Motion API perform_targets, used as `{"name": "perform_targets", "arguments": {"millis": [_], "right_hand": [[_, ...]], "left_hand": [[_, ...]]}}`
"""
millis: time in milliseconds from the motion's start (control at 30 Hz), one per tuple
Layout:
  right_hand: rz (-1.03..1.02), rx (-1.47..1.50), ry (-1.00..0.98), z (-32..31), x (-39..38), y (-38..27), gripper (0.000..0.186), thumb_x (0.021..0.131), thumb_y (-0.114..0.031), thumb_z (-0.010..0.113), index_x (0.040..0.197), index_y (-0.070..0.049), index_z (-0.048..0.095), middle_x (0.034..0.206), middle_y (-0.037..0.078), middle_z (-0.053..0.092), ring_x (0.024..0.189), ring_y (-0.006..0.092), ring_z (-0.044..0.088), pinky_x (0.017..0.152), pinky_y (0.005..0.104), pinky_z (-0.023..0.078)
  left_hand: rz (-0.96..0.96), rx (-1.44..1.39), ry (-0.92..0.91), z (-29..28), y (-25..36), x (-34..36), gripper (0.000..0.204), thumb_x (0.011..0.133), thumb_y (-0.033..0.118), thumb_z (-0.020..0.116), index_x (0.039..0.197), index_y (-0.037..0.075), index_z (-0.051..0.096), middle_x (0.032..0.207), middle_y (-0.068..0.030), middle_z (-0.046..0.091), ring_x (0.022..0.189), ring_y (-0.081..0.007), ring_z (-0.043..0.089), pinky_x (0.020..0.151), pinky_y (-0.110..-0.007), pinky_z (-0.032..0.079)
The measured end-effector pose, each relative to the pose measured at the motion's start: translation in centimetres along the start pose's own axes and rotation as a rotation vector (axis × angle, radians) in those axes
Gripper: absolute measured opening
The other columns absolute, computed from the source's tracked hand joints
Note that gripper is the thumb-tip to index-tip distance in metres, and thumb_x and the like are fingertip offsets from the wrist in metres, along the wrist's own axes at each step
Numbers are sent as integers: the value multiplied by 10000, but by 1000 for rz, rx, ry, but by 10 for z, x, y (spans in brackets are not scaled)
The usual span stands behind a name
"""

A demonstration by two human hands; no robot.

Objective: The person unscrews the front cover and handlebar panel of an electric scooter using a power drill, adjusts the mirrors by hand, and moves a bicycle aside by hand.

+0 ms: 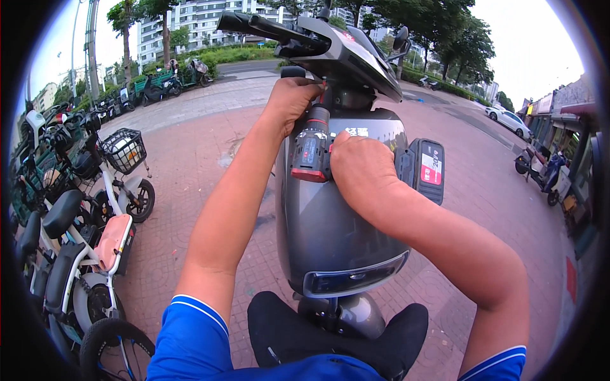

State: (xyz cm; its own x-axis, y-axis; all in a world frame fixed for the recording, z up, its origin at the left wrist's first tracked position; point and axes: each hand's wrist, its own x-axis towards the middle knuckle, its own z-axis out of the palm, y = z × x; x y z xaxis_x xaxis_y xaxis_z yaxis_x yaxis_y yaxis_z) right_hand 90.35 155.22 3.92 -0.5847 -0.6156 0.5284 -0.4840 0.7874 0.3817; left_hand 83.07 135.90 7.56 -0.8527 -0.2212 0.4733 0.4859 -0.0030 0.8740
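My right hand [363,162] is wrapped round the handle of a cordless drill [311,149], which lies across the front panel [337,225] of a dark grey electric scooter. The drill's chuck points up toward the handlebar cover [349,54], and its battery [427,168] sticks out to the right of my hand. Beside the chuck, at the gap under that cover, my left hand [293,101] has its fingers bent and pinched together near the thin bit. What they hold is hidden. A headlight [356,276] sits low on the panel.
The scooter's front wheel [349,314] stands between my legs on red paving. Several parked bikes crowd the left, among them a white one with a black basket [124,151]. Another scooter [545,168] and a white car [508,120] stand to the right.
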Motion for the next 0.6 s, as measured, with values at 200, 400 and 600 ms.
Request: {"name": "perform_targets", "arguments": {"millis": [200,400,600], "right_hand": [[-9,-15,-34,0,-1,0,211,923,-114,666,1092,13,659,958,154,763,905,279,781,705,404,631],[-19,-7,-35,1,-3,3,212,908,-105,673,1086,10,653,972,162,756,897,289,779,710,405,629],[-57,40,20,6,-4,7,172,902,-52,629,1052,31,623,900,185,739,833,312,772,709,375,618]], "left_hand": [[17,19,-23,1,-2,2,273,911,139,751,1097,-62,743,863,-40,672,683,-125,593,605,-277,490],[6,40,-4,3,2,-2,284,899,156,766,1068,-70,739,869,-48,670,691,-132,597,611,-291,495],[4,72,-21,0,0,1,285,890,160,778,1044,-77,739,879,-63,678,706,-138,610,631,-299,514]]}}
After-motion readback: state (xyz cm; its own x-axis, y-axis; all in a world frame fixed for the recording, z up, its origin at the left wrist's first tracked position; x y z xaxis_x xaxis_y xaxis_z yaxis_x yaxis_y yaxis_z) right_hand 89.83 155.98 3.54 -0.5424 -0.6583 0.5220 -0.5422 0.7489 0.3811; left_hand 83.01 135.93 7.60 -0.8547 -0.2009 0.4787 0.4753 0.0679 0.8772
